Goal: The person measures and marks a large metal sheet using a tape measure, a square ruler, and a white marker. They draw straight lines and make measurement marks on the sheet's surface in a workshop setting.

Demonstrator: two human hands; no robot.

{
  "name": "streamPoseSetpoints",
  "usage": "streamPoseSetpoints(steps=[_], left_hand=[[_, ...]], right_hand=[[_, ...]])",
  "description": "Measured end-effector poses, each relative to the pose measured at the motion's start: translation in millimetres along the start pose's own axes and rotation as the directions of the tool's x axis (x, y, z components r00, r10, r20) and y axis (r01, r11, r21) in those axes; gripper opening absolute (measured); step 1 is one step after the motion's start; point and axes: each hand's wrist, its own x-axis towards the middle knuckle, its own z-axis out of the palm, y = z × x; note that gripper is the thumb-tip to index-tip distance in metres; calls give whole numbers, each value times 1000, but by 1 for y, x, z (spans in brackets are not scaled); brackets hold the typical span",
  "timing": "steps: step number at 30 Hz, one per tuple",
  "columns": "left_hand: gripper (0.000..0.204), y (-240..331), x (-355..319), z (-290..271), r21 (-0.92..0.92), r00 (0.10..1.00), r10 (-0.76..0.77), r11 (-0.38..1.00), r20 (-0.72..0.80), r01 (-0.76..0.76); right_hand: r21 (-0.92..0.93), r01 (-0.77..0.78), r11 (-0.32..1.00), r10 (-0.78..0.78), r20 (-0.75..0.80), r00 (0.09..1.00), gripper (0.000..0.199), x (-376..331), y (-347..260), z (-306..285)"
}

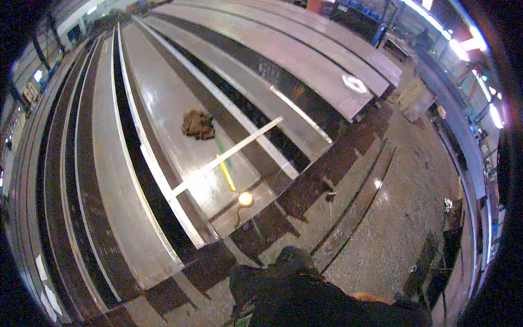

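Lying nearest the wearer, as I view it remotely: one round, pale-yellow object (245, 199) on the near end of a wide, smooth, grey metal beam (163, 103). Just beyond, one narrow, bright-yellow strip (225, 173); farther along the same beam, one crumpled brown cloth (198, 125). Laid crosswise, one long, straight, pale bar (248, 140), passing between cloth and round object. At right, gritty grey-brown floor (403, 201). At the lower edge, one dark-clothed body (321, 294) with a narrow patch of bare skin (373, 298); hand or forearm, I cannot tell, nor whether any fingers are spread or pressed together.
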Motion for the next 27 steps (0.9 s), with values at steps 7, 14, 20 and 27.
streamPoseSetpoints(steps=[7,14,20,27], left_hand=[[48,-62,31,21,60,991,-107,993,81,103],[48,-119,79,37,391,915,-235,915,326,96],[49,-70,130,43,486,649,-70,724,758,-490],[44,117,138,103,163,435,788,406,436,-899]], right_hand=[[-185,54,981,16,358,934,38,53,-38,-136],[-809,459,368,-855,-101,508,48,186,-383,-188],[-920,62,387,-875,-345,341,64,224,-473,-201],[-956,131,264,-963,-253,94,57,263,-468,-208]])
